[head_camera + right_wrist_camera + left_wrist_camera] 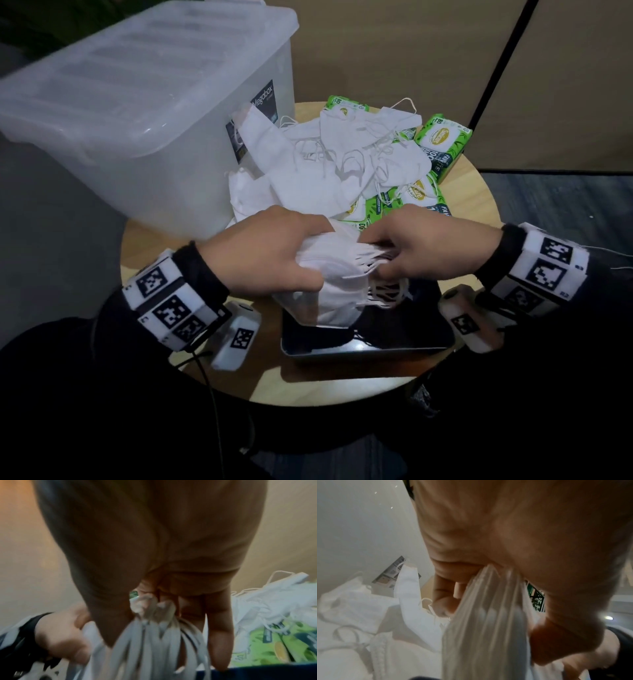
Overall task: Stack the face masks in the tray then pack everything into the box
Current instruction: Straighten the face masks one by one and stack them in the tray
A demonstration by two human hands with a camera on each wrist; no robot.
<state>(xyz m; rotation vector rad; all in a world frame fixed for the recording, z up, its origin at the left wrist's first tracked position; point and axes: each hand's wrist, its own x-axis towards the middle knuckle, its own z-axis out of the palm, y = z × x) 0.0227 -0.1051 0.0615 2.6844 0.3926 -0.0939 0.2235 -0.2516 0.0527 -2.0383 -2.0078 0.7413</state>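
Both hands hold one stack of white face masks [337, 274] just above the dark tray [411, 339] at the table's near edge. My left hand [274, 253] grips the stack's left end, thumb below and fingers above; the left wrist view shows the layered mask edges [488, 622] clamped in its fist. My right hand [421, 250] pinches the right end where the ear loops [154, 646] hang down. A loose heap of white masks [325, 161] lies further back on the round table. The translucent lidded box [144, 113] stands at the back left.
Green wet-wipe packs [442, 140] lie under and beside the mask heap at the back right. The round wooden table [479, 205] is small, with its edges close on all sides. Brown partition walls rise behind it.
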